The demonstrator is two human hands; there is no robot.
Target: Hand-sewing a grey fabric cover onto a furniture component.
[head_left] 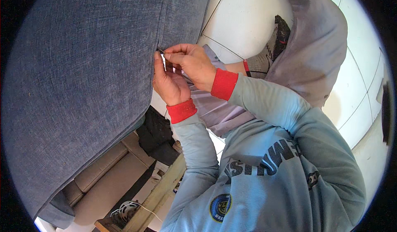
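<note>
Sweatshirt (pixel 264 190) foremost | thin piece (pixel 161 51): pinched in right hand (pixel 197 66), beside upholstery (pixel 95 62)

Home or workshop, unclear: blue-grey woven-fabric upholstery (pixel 82 66) left of the right hand's grip (pixel 196 66), beige padded seat (pixel 111 170) farther below-left, glossy white floor tiles (pixel 364 37) rightward.

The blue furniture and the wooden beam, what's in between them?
In the head view, mainly tan padding and a black strip lie between the blue furniture and the wooden beam.
</note>
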